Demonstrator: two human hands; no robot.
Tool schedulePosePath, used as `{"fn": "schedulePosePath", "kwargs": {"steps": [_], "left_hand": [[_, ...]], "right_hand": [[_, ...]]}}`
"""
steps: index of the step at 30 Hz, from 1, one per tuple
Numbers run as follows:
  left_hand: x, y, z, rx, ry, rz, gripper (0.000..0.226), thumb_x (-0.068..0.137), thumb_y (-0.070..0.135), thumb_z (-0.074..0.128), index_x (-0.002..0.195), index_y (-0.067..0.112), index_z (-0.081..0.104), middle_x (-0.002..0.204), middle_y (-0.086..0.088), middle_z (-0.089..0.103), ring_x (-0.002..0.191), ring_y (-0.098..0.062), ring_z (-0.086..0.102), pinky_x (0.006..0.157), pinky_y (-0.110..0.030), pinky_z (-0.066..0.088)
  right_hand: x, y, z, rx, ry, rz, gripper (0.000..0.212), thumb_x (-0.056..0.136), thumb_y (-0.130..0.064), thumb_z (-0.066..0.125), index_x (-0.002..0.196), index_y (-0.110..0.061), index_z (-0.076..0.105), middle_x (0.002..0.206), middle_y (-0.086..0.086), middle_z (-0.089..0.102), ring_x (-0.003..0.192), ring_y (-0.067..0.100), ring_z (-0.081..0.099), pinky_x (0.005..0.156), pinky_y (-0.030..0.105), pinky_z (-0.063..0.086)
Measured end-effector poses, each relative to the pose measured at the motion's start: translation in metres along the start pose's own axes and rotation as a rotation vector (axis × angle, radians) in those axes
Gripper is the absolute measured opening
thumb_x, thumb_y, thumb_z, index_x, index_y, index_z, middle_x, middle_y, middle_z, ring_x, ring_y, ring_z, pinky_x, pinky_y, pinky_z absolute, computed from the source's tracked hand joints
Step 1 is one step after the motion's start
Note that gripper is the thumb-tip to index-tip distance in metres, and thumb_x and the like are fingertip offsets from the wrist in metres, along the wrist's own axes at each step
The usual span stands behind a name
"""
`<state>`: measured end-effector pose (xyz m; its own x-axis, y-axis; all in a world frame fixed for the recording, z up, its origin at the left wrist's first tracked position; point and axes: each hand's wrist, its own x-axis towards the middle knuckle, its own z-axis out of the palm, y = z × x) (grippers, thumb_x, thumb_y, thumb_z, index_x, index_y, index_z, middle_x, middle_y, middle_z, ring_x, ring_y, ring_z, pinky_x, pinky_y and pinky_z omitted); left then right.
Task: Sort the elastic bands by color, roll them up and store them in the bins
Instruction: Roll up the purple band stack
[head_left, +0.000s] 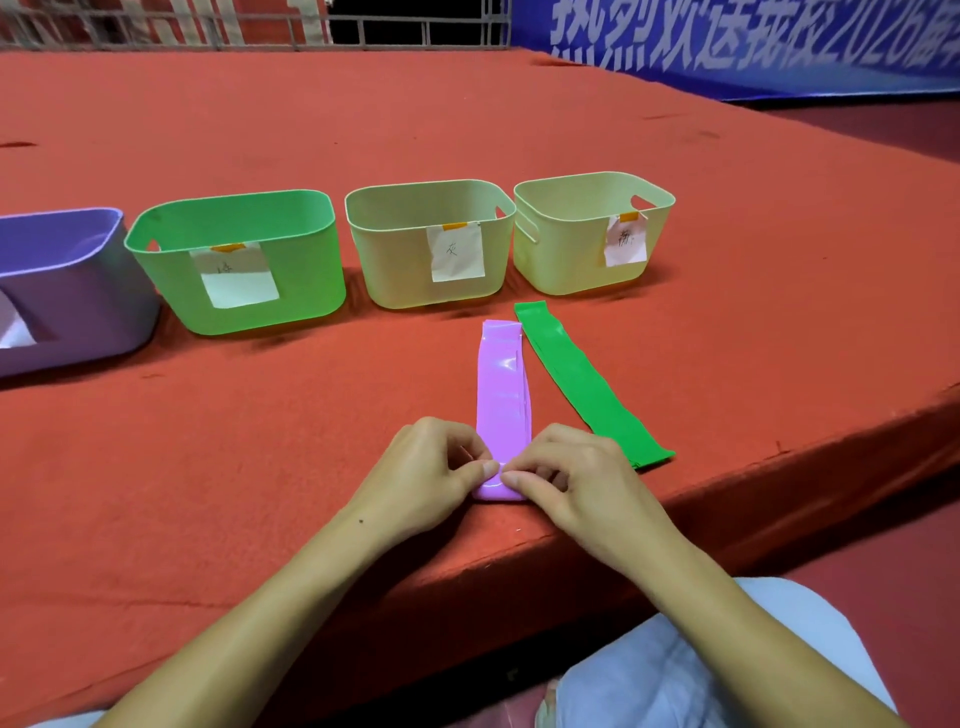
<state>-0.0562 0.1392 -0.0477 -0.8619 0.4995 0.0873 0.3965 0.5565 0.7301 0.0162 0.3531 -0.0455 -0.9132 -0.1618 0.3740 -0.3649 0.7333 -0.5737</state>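
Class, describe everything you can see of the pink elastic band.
The pink elastic band is a glossy, rubbery flat strip lying lengthwise on the red cloth surface, beside a green band without touching it. Its near end is curled into a small roll, pinched by the left hand and right hand.

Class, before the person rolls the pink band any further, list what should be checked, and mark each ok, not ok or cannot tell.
1. Both hands, left hand and right hand, pinch the pink band's near end: ok.
2. Rest of pink band lies flat: ok.
3. Green band lies apart from it: ok.
4. Green bin stands open: ok.
5. A bin labelled for pink: cannot tell, labels unreadable.
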Motion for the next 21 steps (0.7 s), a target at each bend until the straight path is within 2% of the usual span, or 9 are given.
{"fn": "schedulePosePath", "kwargs": {"steps": [2, 4, 6, 9, 13, 15, 17, 21], "left_hand": [[0.001, 0.001, 0.001, 0.021, 0.022, -0.029, 0.014, 0.093, 0.031, 0.077, 0.08, 0.031, 0.077, 0.07, 0.015, 0.072, 0.064, 0.001, 0.061, 0.065, -0.029, 0.049], [0.001, 0.002, 0.001, 0.02, 0.035, -0.05, 0.017, 0.093, 0.032, 0.077, 0.077, 0.03, 0.077, 0.066, 0.017, 0.069, 0.061, 0.003, 0.059, 0.063, -0.027, 0.044], [-0.001, 0.004, -0.002, 0.022, 0.043, -0.057, 0.017, 0.094, 0.034, 0.076, 0.078, 0.03, 0.077, 0.068, 0.017, 0.07, 0.064, 0.002, 0.061, 0.064, -0.026, 0.045], [-0.006, 0.006, -0.003, 0.044, 0.064, -0.007, 0.019, 0.096, 0.037, 0.075, 0.078, 0.032, 0.076, 0.071, 0.017, 0.07, 0.07, 0.001, 0.062, 0.065, -0.021, 0.04], [-0.016, 0.006, -0.004, 0.043, 0.176, 0.134, 0.006, 0.096, 0.038, 0.076, 0.094, 0.034, 0.08, 0.09, 0.013, 0.064, 0.082, -0.007, 0.061, 0.073, -0.02, 0.041], [-0.019, 0.008, -0.006, 0.023, 0.153, 0.213, 0.004, 0.097, 0.036, 0.077, 0.099, 0.034, 0.08, 0.096, 0.013, 0.066, 0.083, -0.011, 0.062, 0.074, -0.023, 0.046], [-0.02, 0.008, -0.009, 0.049, 0.103, 0.28, 0.008, 0.097, 0.04, 0.076, 0.102, 0.034, 0.078, 0.104, 0.015, 0.066, 0.087, -0.013, 0.065, 0.075, -0.029, 0.052], [-0.019, -0.001, -0.012, 0.255, 0.063, 0.337, 0.025, 0.094, 0.047, 0.074, 0.117, 0.04, 0.07, 0.122, 0.025, 0.062, 0.109, -0.004, 0.062, 0.085, -0.037, 0.055]], "right_hand": [[-0.002, 0.002, 0.0, -0.065, -0.023, -0.01, 0.026, 0.092, -0.051, 0.072, 0.101, -0.029, 0.082, 0.091, -0.015, 0.063, 0.076, 0.005, 0.06, 0.07, 0.032, 0.053], [-0.005, 0.005, 0.0, -0.168, -0.057, -0.053, 0.036, 0.09, -0.053, 0.074, 0.113, -0.027, 0.08, 0.096, -0.012, 0.062, 0.083, 0.011, 0.061, 0.074, 0.036, 0.055], [-0.008, 0.007, 0.002, -0.234, -0.062, -0.072, 0.037, 0.091, -0.05, 0.075, 0.118, -0.025, 0.078, 0.102, -0.009, 0.059, 0.089, 0.016, 0.059, 0.078, 0.038, 0.055], [-0.008, 0.004, 0.002, -0.235, -0.065, -0.05, 0.037, 0.096, -0.055, 0.064, 0.117, -0.027, 0.077, 0.109, -0.01, 0.05, 0.092, 0.015, 0.055, 0.08, 0.033, 0.051], [-0.005, 0.002, 0.001, -0.229, -0.084, -0.045, 0.04, 0.1, -0.056, 0.056, 0.116, -0.027, 0.077, 0.099, -0.012, 0.055, 0.088, 0.014, 0.057, 0.079, 0.037, 0.052], [-0.004, 0.001, 0.001, -0.212, -0.091, -0.032, 0.038, 0.101, -0.056, 0.054, 0.113, -0.028, 0.078, 0.098, -0.012, 0.056, 0.088, 0.015, 0.058, 0.079, 0.039, 0.051], [-0.003, 0.002, 0.0, -0.186, -0.09, -0.018, 0.036, 0.102, -0.055, 0.056, 0.109, -0.027, 0.078, 0.096, -0.011, 0.056, 0.086, 0.014, 0.058, 0.078, 0.04, 0.051], [-0.003, 0.002, -0.002, -0.098, -0.078, 0.0, 0.029, 0.102, -0.051, 0.062, 0.108, -0.028, 0.079, 0.093, -0.012, 0.055, 0.082, 0.008, 0.057, 0.076, 0.037, 0.05]]}}
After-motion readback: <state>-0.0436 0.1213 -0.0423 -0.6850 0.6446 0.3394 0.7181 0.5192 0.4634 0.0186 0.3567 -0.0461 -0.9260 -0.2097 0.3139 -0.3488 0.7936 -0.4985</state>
